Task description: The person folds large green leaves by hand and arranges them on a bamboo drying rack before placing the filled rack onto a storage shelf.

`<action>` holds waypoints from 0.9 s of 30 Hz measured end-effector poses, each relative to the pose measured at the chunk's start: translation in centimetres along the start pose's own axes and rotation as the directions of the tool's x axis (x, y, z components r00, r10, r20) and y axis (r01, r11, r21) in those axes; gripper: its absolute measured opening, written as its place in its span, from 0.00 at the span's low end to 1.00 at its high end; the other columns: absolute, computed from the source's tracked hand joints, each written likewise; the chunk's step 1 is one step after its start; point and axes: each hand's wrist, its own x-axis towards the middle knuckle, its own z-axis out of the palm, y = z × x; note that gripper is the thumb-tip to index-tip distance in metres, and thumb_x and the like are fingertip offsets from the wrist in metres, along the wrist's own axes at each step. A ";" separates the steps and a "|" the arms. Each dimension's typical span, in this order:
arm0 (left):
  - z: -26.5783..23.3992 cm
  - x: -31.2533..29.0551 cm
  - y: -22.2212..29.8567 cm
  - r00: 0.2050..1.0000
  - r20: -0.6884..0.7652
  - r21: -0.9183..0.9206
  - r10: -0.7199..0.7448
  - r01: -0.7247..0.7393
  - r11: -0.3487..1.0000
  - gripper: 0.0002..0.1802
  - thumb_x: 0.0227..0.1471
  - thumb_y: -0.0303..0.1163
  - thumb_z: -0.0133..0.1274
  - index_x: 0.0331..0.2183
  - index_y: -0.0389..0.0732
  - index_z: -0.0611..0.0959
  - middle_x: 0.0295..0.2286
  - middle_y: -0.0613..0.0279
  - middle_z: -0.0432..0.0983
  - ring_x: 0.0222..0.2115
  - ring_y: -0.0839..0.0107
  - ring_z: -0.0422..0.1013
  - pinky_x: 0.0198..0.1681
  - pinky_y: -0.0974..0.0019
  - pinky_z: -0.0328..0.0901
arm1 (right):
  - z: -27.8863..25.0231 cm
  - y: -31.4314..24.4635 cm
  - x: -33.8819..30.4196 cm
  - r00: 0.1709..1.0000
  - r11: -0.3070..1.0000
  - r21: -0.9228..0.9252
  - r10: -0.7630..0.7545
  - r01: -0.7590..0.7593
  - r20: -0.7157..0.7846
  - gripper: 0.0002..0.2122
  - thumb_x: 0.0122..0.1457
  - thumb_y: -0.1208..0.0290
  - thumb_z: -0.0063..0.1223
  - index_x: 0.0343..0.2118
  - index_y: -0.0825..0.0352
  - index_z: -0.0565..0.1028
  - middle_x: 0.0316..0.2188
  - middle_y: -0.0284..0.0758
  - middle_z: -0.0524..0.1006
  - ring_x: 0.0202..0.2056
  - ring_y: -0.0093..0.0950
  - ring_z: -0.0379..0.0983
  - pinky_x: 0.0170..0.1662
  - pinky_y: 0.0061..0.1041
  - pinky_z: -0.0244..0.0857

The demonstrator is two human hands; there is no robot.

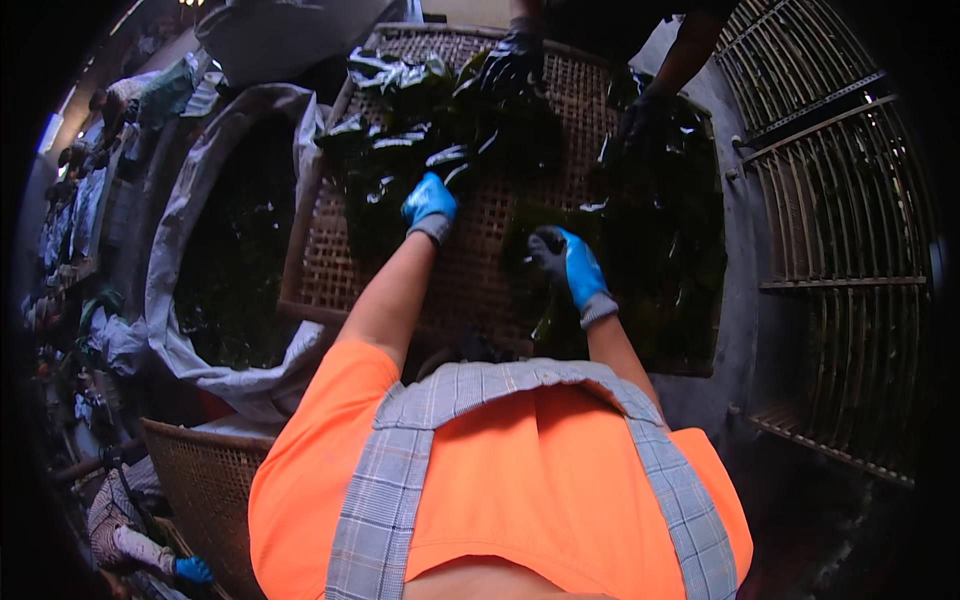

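Observation:
Wet, glossy dark green leaves [400,190] lie in a loose heap on a woven bamboo tray [490,215]. My left hand [430,207], in a blue glove with a grey cuff, reaches to the near edge of this heap. Its fingers are curled downward, and what they hold is hidden. Over the tray's right part is my right hand [570,262], gloved alike, its dark-coated fingers bent together. Beside and below it spreads a flat dark green layer [650,270]; whether the hand grips any of it cannot be made out.
Across the tray, another person's dark-gloved hands [515,60] work among the leaves. A white sack [175,240] full of dark green material stands at left. Slatted racks [840,215] line the right side. Behind at lower left are a woven basket [205,470] and another person [130,525].

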 end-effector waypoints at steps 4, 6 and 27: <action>2.2 1.0 0.0 0.965 -0.038 0.238 0.258 -0.242 0.941 0.08 0.40 0.32 0.51 0.27 0.50 0.82 0.31 0.53 0.77 0.33 0.53 0.74 0.33 0.52 0.67 | -0.9 1.2 -1.1 0.998 0.997 0.052 0.047 -0.049 0.034 0.13 0.56 0.63 0.53 0.38 0.67 0.75 0.33 0.37 0.78 0.35 0.28 0.74 0.41 0.26 0.66; -0.1 -1.2 1.6 0.868 -0.121 0.293 0.482 -0.433 0.853 0.11 0.38 0.35 0.53 0.29 0.57 0.83 0.37 0.57 0.73 0.45 0.55 0.65 0.49 0.43 0.55 | -1.9 1.4 -1.4 0.997 1.000 0.020 0.022 -0.021 -0.077 0.12 0.55 0.63 0.53 0.37 0.67 0.76 0.30 0.37 0.78 0.32 0.27 0.74 0.38 0.25 0.67; -15.0 -9.0 4.1 0.643 0.217 -0.976 0.734 0.125 0.180 0.22 0.44 0.23 0.59 0.44 0.37 0.75 0.38 0.60 0.76 0.36 0.72 0.73 0.38 0.69 0.70 | -1.9 -1.6 6.6 0.659 0.684 0.488 -0.707 0.542 0.258 0.21 0.54 0.75 0.52 0.51 0.71 0.64 0.47 0.43 0.69 0.45 0.37 0.67 0.50 0.28 0.61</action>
